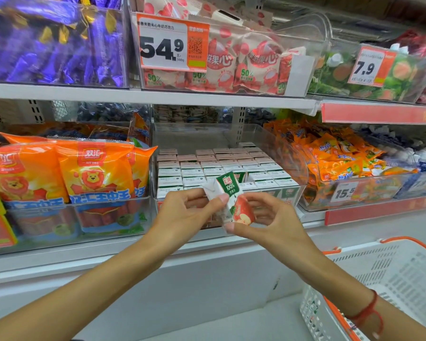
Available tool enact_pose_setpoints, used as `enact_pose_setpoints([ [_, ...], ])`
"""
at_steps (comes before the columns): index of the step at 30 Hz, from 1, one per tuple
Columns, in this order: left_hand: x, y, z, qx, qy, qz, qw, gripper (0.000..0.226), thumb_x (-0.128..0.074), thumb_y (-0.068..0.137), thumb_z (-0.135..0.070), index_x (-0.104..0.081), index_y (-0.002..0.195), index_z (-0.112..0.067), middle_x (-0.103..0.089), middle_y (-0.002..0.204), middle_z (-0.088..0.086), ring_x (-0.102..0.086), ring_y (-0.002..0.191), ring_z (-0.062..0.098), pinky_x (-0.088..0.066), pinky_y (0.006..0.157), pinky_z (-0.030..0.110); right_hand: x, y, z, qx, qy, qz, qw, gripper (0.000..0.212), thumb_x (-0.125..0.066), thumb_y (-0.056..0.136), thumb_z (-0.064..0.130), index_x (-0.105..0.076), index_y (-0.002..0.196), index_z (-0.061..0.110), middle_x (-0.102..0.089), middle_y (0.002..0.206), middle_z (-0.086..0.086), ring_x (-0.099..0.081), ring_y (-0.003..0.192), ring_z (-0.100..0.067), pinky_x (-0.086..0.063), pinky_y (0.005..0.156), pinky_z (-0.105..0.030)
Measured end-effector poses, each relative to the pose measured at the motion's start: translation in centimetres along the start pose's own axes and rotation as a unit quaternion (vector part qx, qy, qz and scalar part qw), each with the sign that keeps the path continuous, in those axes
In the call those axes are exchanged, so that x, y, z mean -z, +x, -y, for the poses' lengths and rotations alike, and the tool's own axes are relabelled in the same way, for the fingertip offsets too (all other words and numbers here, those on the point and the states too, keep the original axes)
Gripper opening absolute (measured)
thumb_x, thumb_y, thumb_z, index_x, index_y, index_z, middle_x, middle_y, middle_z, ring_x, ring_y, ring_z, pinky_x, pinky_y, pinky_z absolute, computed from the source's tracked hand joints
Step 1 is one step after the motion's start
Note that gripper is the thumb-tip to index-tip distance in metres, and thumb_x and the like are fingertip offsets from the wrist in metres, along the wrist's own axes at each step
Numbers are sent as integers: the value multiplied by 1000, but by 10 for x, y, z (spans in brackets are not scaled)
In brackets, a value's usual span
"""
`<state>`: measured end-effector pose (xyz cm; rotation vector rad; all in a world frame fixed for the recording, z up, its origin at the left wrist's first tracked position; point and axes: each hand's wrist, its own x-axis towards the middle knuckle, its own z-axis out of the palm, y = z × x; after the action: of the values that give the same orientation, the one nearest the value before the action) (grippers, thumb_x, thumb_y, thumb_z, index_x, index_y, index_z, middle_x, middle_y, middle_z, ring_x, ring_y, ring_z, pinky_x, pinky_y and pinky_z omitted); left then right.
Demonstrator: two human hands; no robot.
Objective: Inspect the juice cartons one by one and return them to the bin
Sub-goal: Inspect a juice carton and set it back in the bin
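Juice carton (234,200), small, green and white with a red apple on its lower half and "100%" printed near the top, sits tilted between both hands in front of the lower shelf. Left hand (185,212) pinches its upper left side, the thumb pressed on the front face and the fingers curled behind. Right hand (268,217) grips the lower right part, its thumb under the bottom corner and its fingers curled round the far side. A red cord bracelet (367,311) circles the right wrist. At the lower right stands a white shopping basket (389,279) with an orange rim. Just behind the held carton is the clear bin (298,153), packed with rows of matching cartons (207,168) standing upright, white tops showing. Left of the bin lie orange sausage packs (84,173) with a lion drawing; to its right, a bin of small orange packets (330,153) carries a 15.5 tag. On the upper shelf, farther back, sit purple-wrapped sweets (54,40), pink lychee packets (251,67) behind a 54.9 price tag (167,45), and green packs (342,77) tagged 7.9.
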<state>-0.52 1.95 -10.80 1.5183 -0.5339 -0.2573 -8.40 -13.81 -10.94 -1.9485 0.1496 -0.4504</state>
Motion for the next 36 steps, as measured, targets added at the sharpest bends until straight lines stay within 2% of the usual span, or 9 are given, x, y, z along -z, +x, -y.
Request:
enact_pose_setpoints([
  [2, -2, -2, -1, -34, 17, -9, 999, 18, -74, 83, -20, -70, 94, -33, -75, 84, -22, -71, 83, -4, -55, 67, 11, 0, 0, -2, 30, -41, -23, 998, 54, -91, 59, 23, -59, 100, 36, -67, 95, 18, -64, 87, 2, -51, 77, -12],
  [5, 2, -7, 0, -134, 94, -7, 986, 34, -75, 82, -11, -67, 95, -41, -71, 88, -30, -69, 87, -7, -52, 68, 8, 5, 0, 1, 17, 3, 29, 999, 52, -87, 64, 30, -57, 106, 32, -67, 105, 13, -65, 94, 0, -52, 81, -15],
  [7, 6, -10, 0, -221, 199, -10, 955, 46, -78, 79, -11, -65, 109, -43, -67, 99, -37, -65, 97, -11, -51, 79, 8, 7, 1, 4, 8, 84, 54, 995, 46, -76, 67, 41, -62, 108, 25, -70, 105, 12, -66, 96, 0, -50, 77, -10],
  [11, 10, -10, 6, -324, 321, -23, 890, 61, -79, 72, -3, -65, 126, -27, -58, 120, -28, -51, 113, -20, -45, 93, 7, 9, 1, 5, 12, 145, 9, 989, 40, -67, 71, 45, -68, 97, 15, -74, 91, 11, -67, 84, 4, -47, 69, -6],
  [21, 13, -6, 10, -340, 351, 10, 872, 65, -77, 81, -10, -50, 136, -33, -52, 138, -19, -47, 130, -1, -39, 107, 16, 11, 4, -2, 63, 159, -2, 985, 22, -64, 77, 30, -71, 95, 17, -76, 85, 12, -70, 80, 1, -50, 68, -7],
  [25, 12, -4, 8, -339, 394, 21, 854, 60, -70, 86, -15, -47, 137, -39, -44, 132, -20, -39, 124, -3, -34, 100, 7, 9, 3, -4, 77, 143, -21, 986, 27, -60, 81, 32, -68, 100, 15, -76, 91, 8, -71, 85, -5, -52, 70, -12],
  [29, 12, -5, 7, -308, 363, 58, 878, 50, -61, 93, -23, -42, 136, -41, -46, 127, -24, -39, 119, -11, -34, 97, 5, 7, 0, -8, 99, 93, -34, 990, 19, -56, 89, 30, -59, 105, 20, -76, 93, 8, -71, 90, -7, -53, 72, -14],
  [33, 14, -9, 7, -201, 246, 74, 945, 45, -58, 88, -40, -48, 131, -43, -53, 130, -28, -47, 123, -10, -38, 99, 8, 6, -2, -11, 134, 35, -47, 989, 15, -58, 94, 18, -54, 104, 28, -72, 98, 20, -68, 94, 1, -52, 72, -12],
  [36, 12, -8, 1, -108, 100, 60, 987, 36, -62, 91, -23, -56, 123, -39, -65, 121, -21, -59, 112, -5, -51, 87, 15, 6, -3, -6, 164, 7, -33, 986, 21, -57, 92, 24, -58, 112, 32, -69, 108, 23, -65, 102, 3, -54, 78, -14],
])
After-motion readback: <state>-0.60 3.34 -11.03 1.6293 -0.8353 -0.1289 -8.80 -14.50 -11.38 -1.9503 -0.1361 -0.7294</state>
